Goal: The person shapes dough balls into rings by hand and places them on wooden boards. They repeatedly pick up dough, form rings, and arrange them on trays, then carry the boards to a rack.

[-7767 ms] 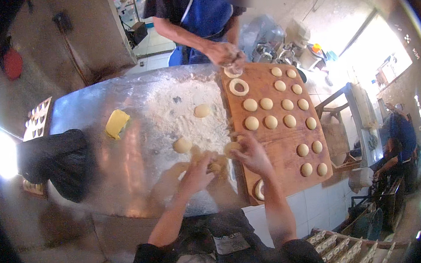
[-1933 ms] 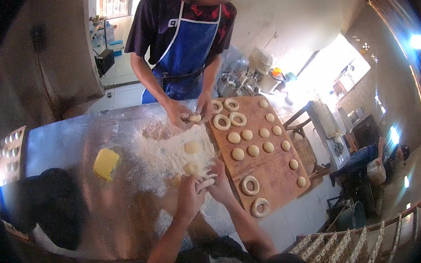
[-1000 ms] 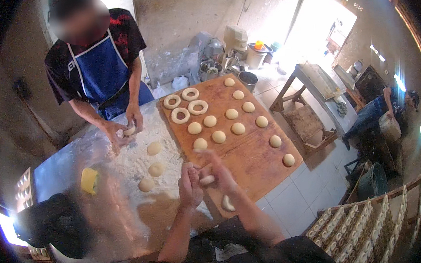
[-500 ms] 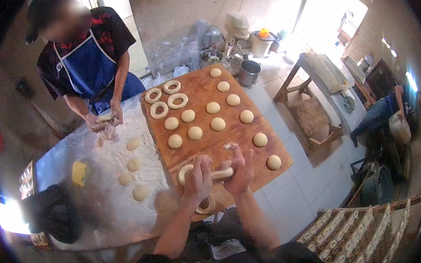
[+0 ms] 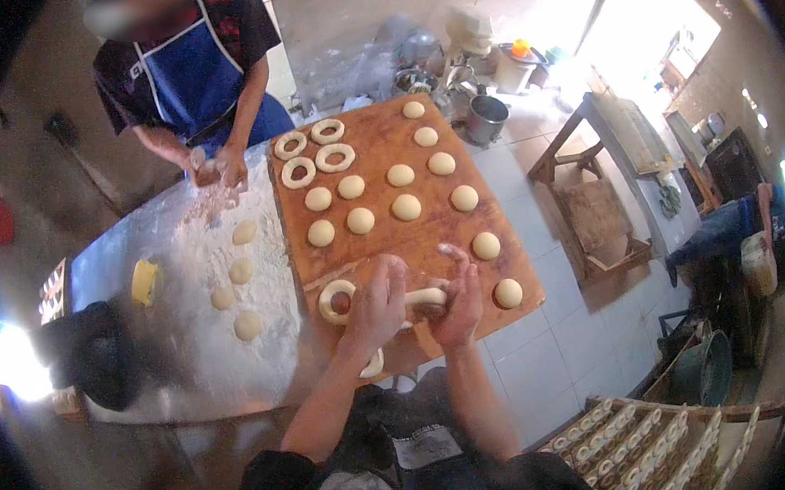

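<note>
My left hand [image 5: 374,305] and my right hand [image 5: 456,304] both grip a pale dough ring [image 5: 425,295] above the lower part of the wooden board [image 5: 522,272]. Just left of my left hand lies a shaped dough ring [image 5: 332,295], with another partly hidden below it. Several round dough balls [image 5: 405,206] and more rings [image 5: 334,157] sit on the board. Left of it, several dough pieces [image 5: 247,325] lie on the floured metal table [image 5: 120,255], near a yellow block [image 5: 145,280].
Across the table a person in a blue apron [image 5: 190,77] works with floury hands [image 5: 215,175]. A dark cloth [image 5: 100,356] lies at left. At right stand a low wooden table [image 5: 630,128] and metal pot [image 5: 486,118]; a rack of rings [image 5: 634,447] is at lower right.
My hands have moved from the floured metal onto the board, now holding a ring. The board holds more rings than at first. My view has swung right, shifting the other person leftward.
</note>
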Motion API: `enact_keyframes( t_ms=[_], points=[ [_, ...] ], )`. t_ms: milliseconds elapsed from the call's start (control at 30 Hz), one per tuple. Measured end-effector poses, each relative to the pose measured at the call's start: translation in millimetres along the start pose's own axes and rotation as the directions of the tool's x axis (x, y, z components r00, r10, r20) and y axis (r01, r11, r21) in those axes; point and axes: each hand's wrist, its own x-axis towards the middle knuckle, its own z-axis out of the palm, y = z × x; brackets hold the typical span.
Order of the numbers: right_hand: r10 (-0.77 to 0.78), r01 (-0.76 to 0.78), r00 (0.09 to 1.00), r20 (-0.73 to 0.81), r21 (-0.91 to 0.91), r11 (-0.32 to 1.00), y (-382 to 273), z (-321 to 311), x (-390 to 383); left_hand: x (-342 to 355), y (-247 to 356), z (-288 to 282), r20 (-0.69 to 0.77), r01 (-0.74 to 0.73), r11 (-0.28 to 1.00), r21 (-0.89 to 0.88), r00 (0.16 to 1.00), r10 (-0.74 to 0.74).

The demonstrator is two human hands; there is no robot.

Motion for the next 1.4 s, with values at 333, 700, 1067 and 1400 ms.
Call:
enact_keyframes(
  t_ms=[333,700,1067,1400],
  points=[
    [0.161,-0.251,0.968,-0.194,-0.668,0.701,-21,-12,-8,-10,4,8,0.078,0.247,0.967,0.054,0.965,-0.251],
    [0.047,0.031,0.999,0.011,-0.884,-0.466,1,-36,-33,-34,-20,11,0.222,0.053,0.821,0.569,0.951,-0.215],
    [-0.454,-0.334,0.859,-0.237,-0.931,-0.145,-77,-89,-51,26,-12,20,0.318,-0.091,0.877,0.472,0.945,-0.073],
    [-0.202,-0.231,0.963,-0.179,-0.935,-0.271,-73,-126,6,138,-54,195,0.5,-0.628,0.542,0.557,0.776,0.385]
  ],
)
